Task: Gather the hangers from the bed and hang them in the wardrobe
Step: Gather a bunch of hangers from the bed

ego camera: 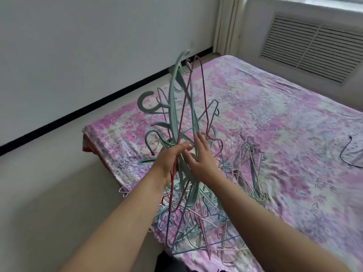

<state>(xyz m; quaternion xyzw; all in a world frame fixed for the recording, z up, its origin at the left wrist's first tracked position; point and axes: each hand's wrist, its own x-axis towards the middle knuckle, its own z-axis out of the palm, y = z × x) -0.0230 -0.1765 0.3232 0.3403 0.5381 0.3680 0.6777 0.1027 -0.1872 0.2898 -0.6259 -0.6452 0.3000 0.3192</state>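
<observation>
Head view: left hand (171, 158) grips a raised bundle of teal plastic and red wire hangers (179, 107) above the pink floral bed (275, 114). Right hand (200, 154), fingers straight, touches it. Loose wire hangers (243, 165) remain below. Risk: tangled hooks snag, bundle slips.

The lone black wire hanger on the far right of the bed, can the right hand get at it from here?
Probably yes: the black wire hanger lies alone on bare pink floral bedsheet, nothing across the way. But the right hand is busy at the raised bundle of teal hangers.
</observation>
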